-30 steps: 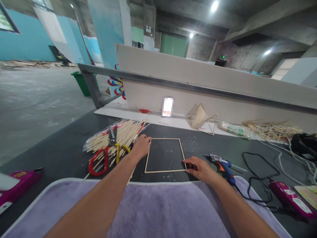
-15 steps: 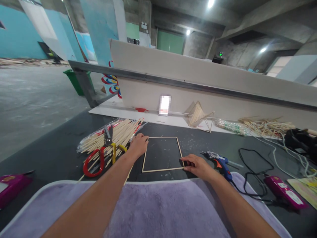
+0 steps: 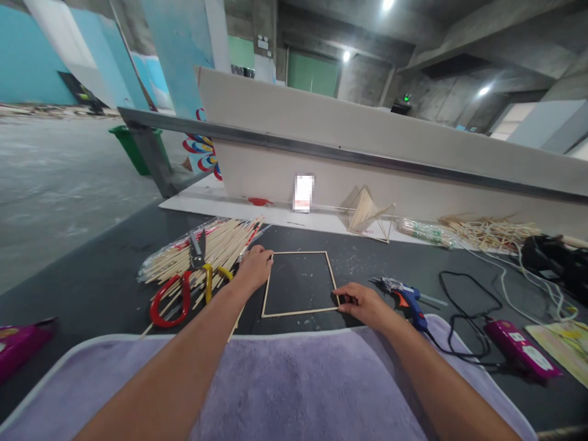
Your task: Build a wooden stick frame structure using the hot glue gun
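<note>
A square frame of thin wooden sticks (image 3: 298, 313) lies flat on the dark table in front of me. My left hand (image 3: 255, 268) has its fingers closed on the frame's far left corner. At the near right corner, my right hand (image 3: 361, 301) pinches the frame's right side between thumb and fingers. Scissors with red and yellow handles (image 3: 187, 288) rest on a spread bundle of wooden sticks (image 3: 225, 242), left of my left hand. A blue glue gun (image 3: 410, 296) lies to the right of my right hand.
A purple towel (image 3: 294, 386) covers the near edge. Along the back stand a bright phone (image 3: 303, 193) and a stick model (image 3: 365, 211), with a wrapped bundle (image 3: 425, 231) and loose sticks (image 3: 496, 233). Black cable and a magenta device (image 3: 521, 348) lie at right, another magenta device (image 3: 22, 346) at left.
The whole view has shifted slightly. Both hands keep their places at the corners of the stick frame, which shows no clear movement on the table.
</note>
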The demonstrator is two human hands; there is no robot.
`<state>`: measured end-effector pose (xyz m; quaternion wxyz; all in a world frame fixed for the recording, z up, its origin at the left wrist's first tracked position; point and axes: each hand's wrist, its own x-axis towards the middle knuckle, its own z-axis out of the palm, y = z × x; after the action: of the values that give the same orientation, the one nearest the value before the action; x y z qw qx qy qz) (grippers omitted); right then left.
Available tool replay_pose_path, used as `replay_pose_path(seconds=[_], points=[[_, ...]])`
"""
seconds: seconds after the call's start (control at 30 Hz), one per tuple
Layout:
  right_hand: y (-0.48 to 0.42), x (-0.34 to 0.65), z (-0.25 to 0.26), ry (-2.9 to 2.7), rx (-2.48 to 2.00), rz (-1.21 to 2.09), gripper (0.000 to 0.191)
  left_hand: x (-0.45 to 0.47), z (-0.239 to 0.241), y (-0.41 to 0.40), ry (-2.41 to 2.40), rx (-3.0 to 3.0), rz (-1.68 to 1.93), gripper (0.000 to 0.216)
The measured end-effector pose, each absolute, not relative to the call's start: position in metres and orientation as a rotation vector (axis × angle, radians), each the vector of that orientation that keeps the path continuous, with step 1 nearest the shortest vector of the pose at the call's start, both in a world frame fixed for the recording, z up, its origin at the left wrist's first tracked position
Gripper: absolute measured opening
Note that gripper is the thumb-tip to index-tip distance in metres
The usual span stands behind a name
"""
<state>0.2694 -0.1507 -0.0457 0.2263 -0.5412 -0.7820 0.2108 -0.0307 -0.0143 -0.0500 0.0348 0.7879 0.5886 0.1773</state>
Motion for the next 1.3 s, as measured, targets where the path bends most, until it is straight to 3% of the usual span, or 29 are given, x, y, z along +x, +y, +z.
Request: replay_pose_path(seconds=[0.33, 0.7, 1.3], points=[[-0.153, 0.27, -0.041, -2.166, -1.43, 0.616, 0.037, -0.03, -0.05, -0.014, 1.813, 2.43, 0.538, 0.033], [-0.157, 0.265, -0.039, -2.168, -1.38, 0.584, 0.02, -0.031, -0.051, -0.012, 1.778, 2.472, 0.553, 0.031], [-0.159, 0.261, -0.037, -2.277, -1.295, 0.477, 0.014, -0.032, -0.052, -0.012, 1.779, 2.469, 0.533, 0.032]])
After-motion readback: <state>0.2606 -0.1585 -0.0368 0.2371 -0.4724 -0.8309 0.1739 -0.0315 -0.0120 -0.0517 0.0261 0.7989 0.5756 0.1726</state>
